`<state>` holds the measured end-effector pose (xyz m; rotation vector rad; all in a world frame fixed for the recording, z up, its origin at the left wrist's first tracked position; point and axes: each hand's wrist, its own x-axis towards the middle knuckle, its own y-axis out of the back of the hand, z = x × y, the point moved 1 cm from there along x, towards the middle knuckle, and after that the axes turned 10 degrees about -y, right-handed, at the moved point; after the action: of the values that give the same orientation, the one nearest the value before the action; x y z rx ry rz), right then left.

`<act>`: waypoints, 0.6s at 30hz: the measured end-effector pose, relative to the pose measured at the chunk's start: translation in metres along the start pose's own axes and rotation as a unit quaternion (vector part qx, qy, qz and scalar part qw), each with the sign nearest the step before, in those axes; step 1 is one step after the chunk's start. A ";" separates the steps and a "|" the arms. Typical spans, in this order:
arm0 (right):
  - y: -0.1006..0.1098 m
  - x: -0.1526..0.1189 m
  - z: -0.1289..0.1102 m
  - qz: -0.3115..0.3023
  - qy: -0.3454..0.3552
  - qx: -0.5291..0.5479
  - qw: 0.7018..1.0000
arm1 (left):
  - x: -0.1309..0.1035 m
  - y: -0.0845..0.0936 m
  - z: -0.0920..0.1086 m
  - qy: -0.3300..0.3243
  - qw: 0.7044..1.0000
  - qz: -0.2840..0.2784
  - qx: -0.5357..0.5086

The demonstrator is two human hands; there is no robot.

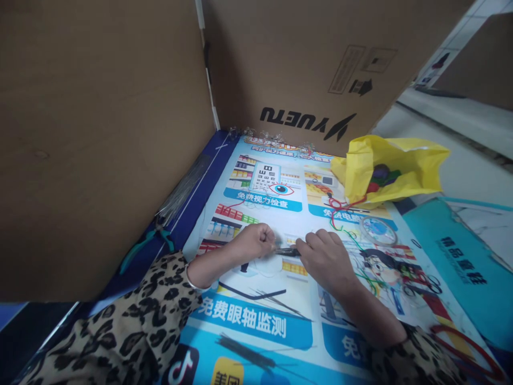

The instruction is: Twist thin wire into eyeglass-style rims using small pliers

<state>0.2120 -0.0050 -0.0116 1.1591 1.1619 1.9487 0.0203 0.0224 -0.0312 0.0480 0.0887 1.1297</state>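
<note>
Near the middle of the printed sheet (pixel 240 272), my left hand (pixel 256 241) is closed in a pinch, with the held piece too small and hidden to make out. My right hand (pixel 325 260) wraps round a dark pliers-like tool (pixel 287 251), whose jaws point left and reach my left fingertips. Its handles are hidden in my palm. Thin dark wires (pixel 276 299) lie on the sheet below my hands, and a bundle of dark wires (pixel 246 353) lies nearer the front edge.
Cardboard walls (pixel 280 64) stand behind and at the left. Teal-handled pliers (pixel 148 240) and silvery wires (pixel 184 187) lie left. At right are a yellow bag (pixel 393 166), a clear round reel (pixel 378 231), green and red cords, a teal box (pixel 460 267) and a red ring (pixel 468 350).
</note>
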 end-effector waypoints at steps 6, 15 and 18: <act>-0.002 -0.001 0.000 0.008 0.004 0.012 1.000 | 0.000 0.000 0.001 -0.004 1.000 0.001 0.014; -0.004 -0.003 -0.002 0.008 -0.012 0.015 1.000 | -0.001 -0.001 0.003 -0.002 1.000 0.020 0.011; -0.004 -0.004 -0.002 0.002 -0.017 0.015 1.000 | -0.002 -0.002 0.005 0.002 0.999 0.032 0.017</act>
<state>0.2125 -0.0067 -0.0169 1.2069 1.1750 1.9129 0.0221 0.0199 -0.0260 0.0799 0.1109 1.1915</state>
